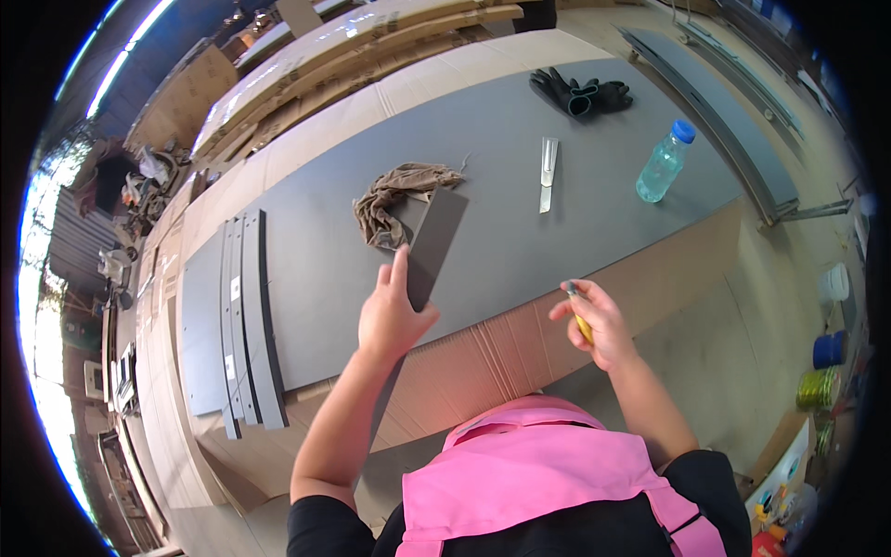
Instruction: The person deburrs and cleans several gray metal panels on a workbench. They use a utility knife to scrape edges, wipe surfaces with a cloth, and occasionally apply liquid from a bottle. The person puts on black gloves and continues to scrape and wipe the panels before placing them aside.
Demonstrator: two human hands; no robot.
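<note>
My left hand (393, 312) is closed around a long dark grey flat bar (440, 232), which slants up over the table and continues down past my forearm. In my right hand (599, 325), held over the table's near edge, is a small tool with a yellow handle (584, 329) and a dark tip; its exact kind is hard to make out. Just beyond the bar a crumpled brown rag (379, 210) lies on the large grey panel (325, 306). A snap-off knife (548, 174) rests farther right on the panel.
Several grey metal strips (269, 353) lie side by side at the left. Black gloves (580, 95) and a blue-capped bottle (665, 162) sit at the far right. Cardboard (483, 362) hangs over the near edge. Stacked flat boxes (316, 93) stand behind; grey panels (719, 111) are at the right.
</note>
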